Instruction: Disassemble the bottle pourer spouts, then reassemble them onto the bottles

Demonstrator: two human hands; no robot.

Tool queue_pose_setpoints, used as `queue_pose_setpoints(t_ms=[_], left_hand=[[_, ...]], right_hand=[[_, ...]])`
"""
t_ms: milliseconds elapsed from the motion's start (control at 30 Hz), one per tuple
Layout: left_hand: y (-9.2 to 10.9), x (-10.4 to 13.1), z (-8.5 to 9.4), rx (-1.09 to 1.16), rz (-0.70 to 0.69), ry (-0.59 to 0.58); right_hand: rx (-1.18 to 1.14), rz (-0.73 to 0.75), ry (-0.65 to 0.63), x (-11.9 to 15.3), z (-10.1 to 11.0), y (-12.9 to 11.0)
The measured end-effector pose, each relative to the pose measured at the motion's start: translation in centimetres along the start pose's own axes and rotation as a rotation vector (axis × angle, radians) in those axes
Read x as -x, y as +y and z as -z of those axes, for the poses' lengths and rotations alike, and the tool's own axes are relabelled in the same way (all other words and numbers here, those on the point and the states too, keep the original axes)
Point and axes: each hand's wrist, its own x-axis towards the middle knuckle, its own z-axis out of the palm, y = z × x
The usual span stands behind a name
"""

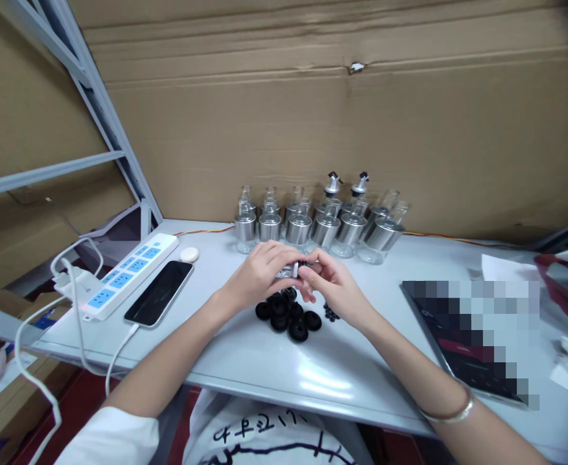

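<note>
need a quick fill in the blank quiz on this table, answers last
1. Spouts top ____ of the bottles.
2. The round discs on the table are coloured ____.
3. The bracelet circles the person's ____ arm.
4. The cable plugged into the phone is coloured ____.

Missing words: two; black; right; white.

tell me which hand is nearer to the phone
Left. The left hand is to the right of the phone; the right hand is farther right, beyond the left hand.
</note>
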Motion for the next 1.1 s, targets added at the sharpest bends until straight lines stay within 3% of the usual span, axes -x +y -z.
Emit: queue_pose_setpoints(t_ms=[133,367,633,867,1100], left_hand=[[-0.2,0.1,-0.1,-0.068,0.001,-0.066],[-0.4,-0.1,0.7,0.177,0.073,-0.087],[-0.4,-0.2,1.2,0.304,0.171,-0.130],[-0.7,-0.2,1.5,0.460,0.311,-0.182],[-0.9,-0.1,1.6,0.648,0.463,-0.231]], right_hand=[[-0.018,-0.016,0.018,0.0,0.1,-0.5],[-0.019,-0.003,0.020,0.1,0.0,-0.3],[0.306,0.113,0.087,0.5,0.2,0.1],[0.698,0.402,0.112,0.6,0.8,0.2],[0.908,0.780,0.090,0.4,1.1,0.6]])
